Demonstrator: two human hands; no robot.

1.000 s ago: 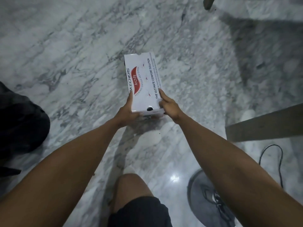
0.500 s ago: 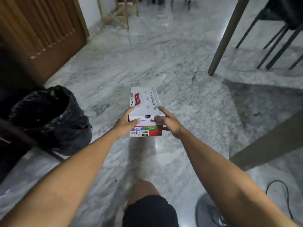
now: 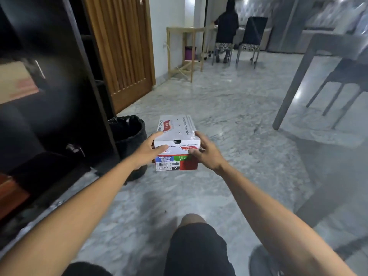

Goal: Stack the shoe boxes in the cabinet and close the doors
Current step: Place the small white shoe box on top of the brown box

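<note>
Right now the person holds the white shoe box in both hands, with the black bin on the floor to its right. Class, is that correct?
Not quite. The head view shows both the left hand and right hand holding the white shoe box, but the black bin stands on the floor to its left, beside the dark cabinet.

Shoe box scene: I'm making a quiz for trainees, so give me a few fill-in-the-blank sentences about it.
1. The shoe box is held by ____ hands, the left hand and the right hand.
2. The size number on its end label is ____.
3. The bin left of the box is lined with a ____ bag.

Missing words: two; 7; black
</note>
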